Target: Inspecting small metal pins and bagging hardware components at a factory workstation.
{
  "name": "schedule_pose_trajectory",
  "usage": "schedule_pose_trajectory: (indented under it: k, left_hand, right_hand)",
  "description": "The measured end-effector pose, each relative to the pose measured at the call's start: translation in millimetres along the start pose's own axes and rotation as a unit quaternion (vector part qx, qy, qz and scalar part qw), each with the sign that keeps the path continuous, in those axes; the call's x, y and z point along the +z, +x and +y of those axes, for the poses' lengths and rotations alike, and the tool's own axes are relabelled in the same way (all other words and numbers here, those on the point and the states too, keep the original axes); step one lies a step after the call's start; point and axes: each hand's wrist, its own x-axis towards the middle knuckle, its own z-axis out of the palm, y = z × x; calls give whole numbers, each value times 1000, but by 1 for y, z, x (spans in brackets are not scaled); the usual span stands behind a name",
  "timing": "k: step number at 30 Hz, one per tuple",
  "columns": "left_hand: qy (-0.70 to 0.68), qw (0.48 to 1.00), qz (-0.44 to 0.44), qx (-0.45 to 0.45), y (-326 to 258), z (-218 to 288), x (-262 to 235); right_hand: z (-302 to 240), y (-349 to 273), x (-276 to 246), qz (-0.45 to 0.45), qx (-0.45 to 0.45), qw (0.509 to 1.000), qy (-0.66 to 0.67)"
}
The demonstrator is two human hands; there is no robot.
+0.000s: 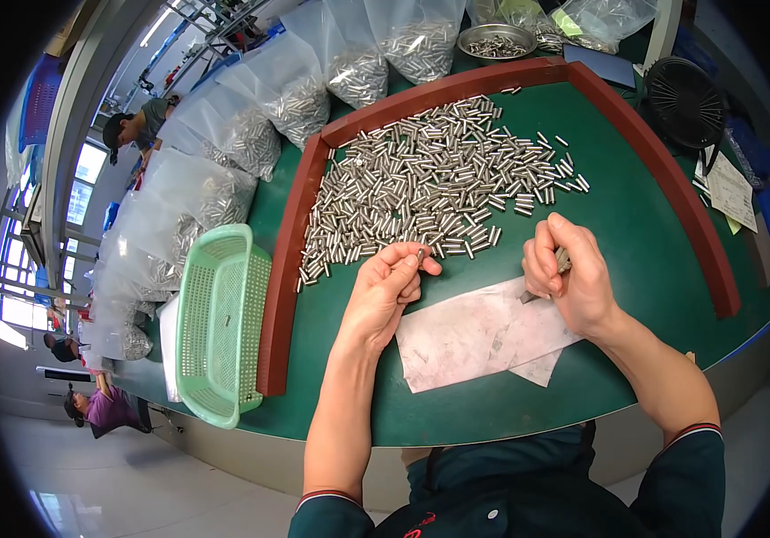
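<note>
The left hand (383,291) pinches one metal pin (420,255) between thumb and finger; the right hand (575,278) curls closed around something greyish (563,260) I can't make out. Just beyond that left pinch lies the loose heap of pins (421,179). Each looks stiff, light and rather slick, best nipped around its middle.

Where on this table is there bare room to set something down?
Widest: green tabletop between the metal pins and the right red-brown rail. Smaller: between the left rail and left forearm. Crowded: under the pins, and beyond the left rail, with basket and bags.
</note>
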Motion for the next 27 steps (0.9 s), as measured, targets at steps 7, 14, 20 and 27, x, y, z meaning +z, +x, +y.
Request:
schedule_pose_trajectory:
  k: [7,14,20,27]
  left_hand:
    - [74,997,-17,25,1,-2,13]
    - [509,852,-54,108,-7,-25,63]
    - [532,831,-27,159,5,-42,67]
    - [525,838,-6,148,12,-51,72]
  right_hand:
    - [4,2,-7,10,-1,1000,4]
    - [14,3,-19,-27,-88,994,64]
    - [19,7,-17,21,-89,996,-7]
    - [26,11,-30,14,-105,990,97]
